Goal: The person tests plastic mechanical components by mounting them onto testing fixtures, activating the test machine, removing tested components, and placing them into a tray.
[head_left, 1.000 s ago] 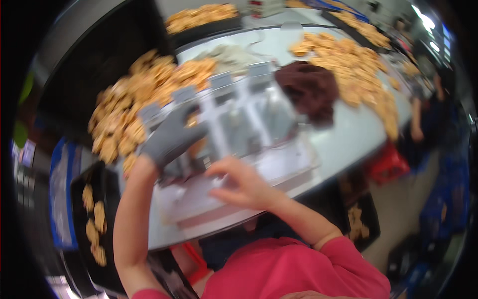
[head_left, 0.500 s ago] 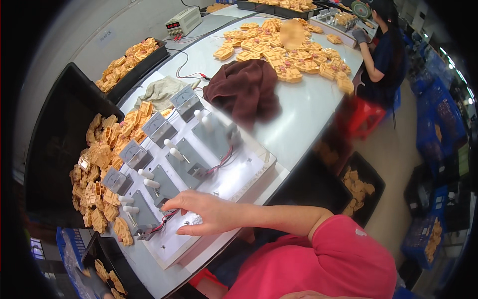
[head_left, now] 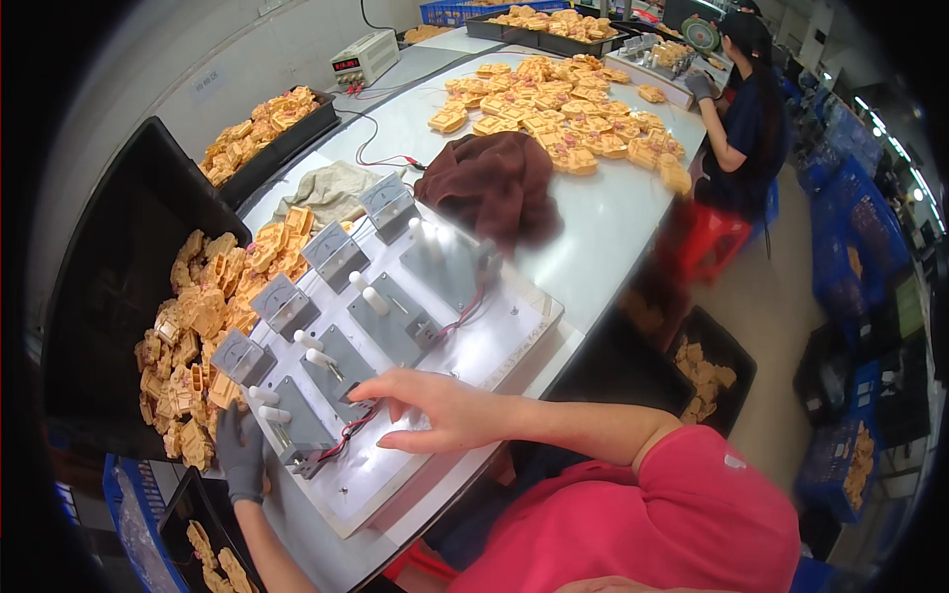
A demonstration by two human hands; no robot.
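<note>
My left hand (head_left: 239, 457), in a grey glove, is at the near edge of a heap of yellow plastic housings (head_left: 193, 336). Its fingers look stretched toward the closest pieces, and I see nothing held in them. Bare, my right hand (head_left: 442, 407) hovers over a white test fixture (head_left: 494, 326), index finger reaching to a small dark block beside a grey plate and thumb held apart. Across the fixture stand several grey plates with white-knobbed levers (head_left: 318, 356), red and black wires, and a row of analog meters (head_left: 285, 302).
A tipped black bin (head_left: 109, 296) stands behind the heap. Beyond the fixture lie a dark red cloth (head_left: 494, 183), a pale cloth (head_left: 331, 190) and many more yellow housings (head_left: 573, 114). A power supply (head_left: 366, 59) sits farther back. At the far right a person (head_left: 746, 128) works.
My gloved left hand has come into view from below, up to the heap's edge. My right hand stays near the same fixture block. The whole view has shifted slightly.
</note>
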